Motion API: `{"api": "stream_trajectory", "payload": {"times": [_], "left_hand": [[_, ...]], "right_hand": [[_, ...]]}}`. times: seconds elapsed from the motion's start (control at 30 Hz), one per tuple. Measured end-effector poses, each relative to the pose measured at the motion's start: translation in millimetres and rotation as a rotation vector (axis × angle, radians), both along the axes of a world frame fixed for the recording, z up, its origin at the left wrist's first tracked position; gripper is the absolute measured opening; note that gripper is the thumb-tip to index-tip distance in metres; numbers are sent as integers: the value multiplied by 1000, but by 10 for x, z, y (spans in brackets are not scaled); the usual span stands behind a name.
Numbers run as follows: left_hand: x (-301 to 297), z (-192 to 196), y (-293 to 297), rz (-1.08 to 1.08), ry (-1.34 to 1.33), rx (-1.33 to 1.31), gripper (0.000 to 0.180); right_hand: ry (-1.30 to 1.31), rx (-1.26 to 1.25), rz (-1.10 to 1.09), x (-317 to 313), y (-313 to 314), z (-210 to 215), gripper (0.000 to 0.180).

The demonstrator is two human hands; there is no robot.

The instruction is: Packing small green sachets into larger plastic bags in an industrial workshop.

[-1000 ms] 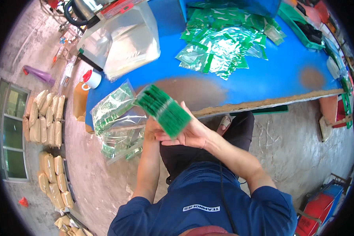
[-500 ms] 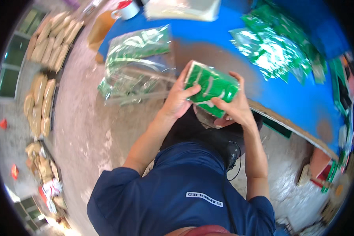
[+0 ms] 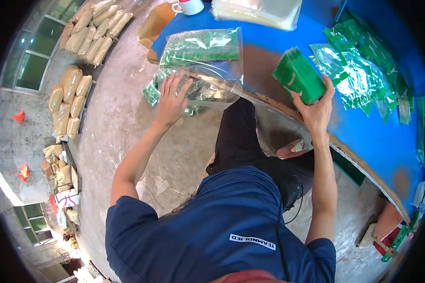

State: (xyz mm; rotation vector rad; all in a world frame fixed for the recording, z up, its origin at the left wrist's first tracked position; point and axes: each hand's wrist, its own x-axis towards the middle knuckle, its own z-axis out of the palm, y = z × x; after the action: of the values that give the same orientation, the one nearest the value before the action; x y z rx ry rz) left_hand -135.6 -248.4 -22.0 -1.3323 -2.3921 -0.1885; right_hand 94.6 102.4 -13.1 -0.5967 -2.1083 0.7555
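A thick stack of green plastic packets [image 3: 297,75] is gripped by my right hand [image 3: 317,111], thumb on the near side and fingers round the far right side. The stack is tilted over the brown worn patch of the blue table. My left hand [image 3: 172,101] has its fingers spread over the loose near part of a large transparent plastic bag [image 3: 212,70]; it holds nothing. Inside that bag lie rows of green packets [image 3: 208,45]. The bag's near end hangs over the table edge, with more green packets [image 3: 152,93] showing by my left fingers.
On the blue table [image 3: 363,141], a heap of shiny green packets [image 3: 359,70] lies at the right. Farther back are a pile of transparent bags [image 3: 257,12] and a white mug [image 3: 189,6]. A cardboard box [image 3: 158,23] stands beyond the left edge. Filled sacks [image 3: 71,99] are stacked far left.
My hands have parted. The right one has carried the green stack right and over the table; the left one has let go of it and moved left onto the bag.
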Motion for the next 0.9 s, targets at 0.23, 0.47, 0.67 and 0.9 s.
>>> {"api": "stream_trajectory", "payload": {"times": [0.23,0.47,0.67,0.9], "left_hand": [[-446,-74,-248,-169,58,-16,58],[-124,-128,42,-303,1,12,57],[-193,-233,378,-268,130,77,52],[-301,6,58,-238,102,104,23]], "right_hand": [[75,69,24,59,25,14,90],[236,-393,106,44,23,184,91],[220,-432,130,52,-124,233,91],[307,-764,264,215,-15,196,82]]}}
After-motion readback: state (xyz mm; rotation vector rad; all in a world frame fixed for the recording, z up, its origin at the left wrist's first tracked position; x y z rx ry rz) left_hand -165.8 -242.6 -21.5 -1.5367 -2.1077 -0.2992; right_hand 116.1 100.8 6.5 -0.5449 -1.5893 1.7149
